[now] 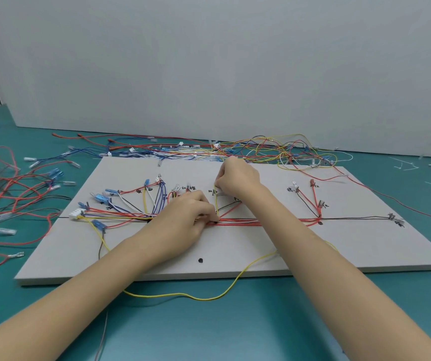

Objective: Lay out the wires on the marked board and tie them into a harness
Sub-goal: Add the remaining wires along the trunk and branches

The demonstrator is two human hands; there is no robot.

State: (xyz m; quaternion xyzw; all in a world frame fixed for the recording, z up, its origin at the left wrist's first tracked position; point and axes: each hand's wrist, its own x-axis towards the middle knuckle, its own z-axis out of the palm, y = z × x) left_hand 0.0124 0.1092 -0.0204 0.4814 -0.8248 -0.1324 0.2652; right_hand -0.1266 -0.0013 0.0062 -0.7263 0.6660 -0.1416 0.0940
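A grey marked board [339, 246] lies on the teal table, with handwritten labels and black dots. A trunk of mostly red wires [282, 220] runs along its middle line, fanning out into blue, white and yellow branches [131, 204] at the left. My left hand [185, 217] presses down on the trunk near the board's centre, fingers curled and pinching a yellow wire [216, 201] where it meets the bundle. My right hand [235, 178] pinches the upper end of that yellow wire at a label. More yellow wire [183, 295] loops off the board's front edge.
A tangle of loose wires [274, 149] lies behind the board against the grey wall. More red and black wires with terminals [6, 183] spread over the table at the left. White cable-tie offcuts [407, 165] lie at the far right.
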